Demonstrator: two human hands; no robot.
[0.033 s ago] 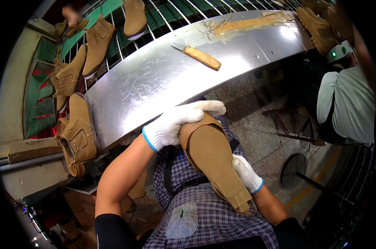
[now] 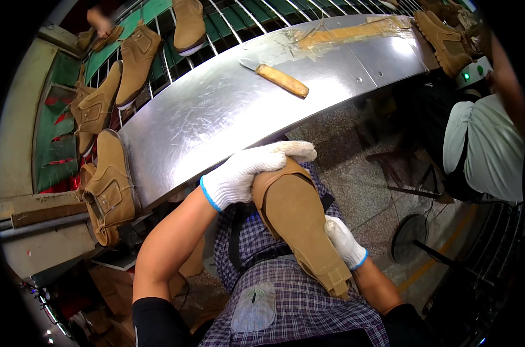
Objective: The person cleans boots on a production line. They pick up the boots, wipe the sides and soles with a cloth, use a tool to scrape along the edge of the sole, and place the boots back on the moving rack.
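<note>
- Boot (image 2: 297, 222): tan suede, held over the lap on the near side of the bench (image 2: 216, 115). Its rounded end faces the bench; its narrow end, with a stitched tab, points away from it.
- Left hand (image 2: 259, 168): in a white glove with a blue cuff, at the boot's rounded end, the end nearer the bench. The fingers are stretched out and pressed together, reaching across that end.
- Right hand (image 2: 344, 243): gloved alike, farther from the bench, at the boot's side. The thumb lies along that side; the other fingers are hidden behind it, so I cannot tell whether they are spread.
- Apron (image 2: 320, 321): checked, below the boot, on the near side of the bench.
- Second boot (image 2: 111, 179): tan, just beside the bench's left end.
- Knife (image 2: 281, 80): lying on the bench, yellowish handle toward the near edge, blade toward the far edge.
- Tape (image 2: 355, 34): a brownish strip along the bench's far edge, toward its right end.
- Co-worker (image 2: 494, 144): in a pale shirt, past the bench's right end on the near side.
- Rack (image 2: 224, 23): metal bars beyond the bench's far edge, with rack boots (image 2: 138, 62) on its left part.
</note>
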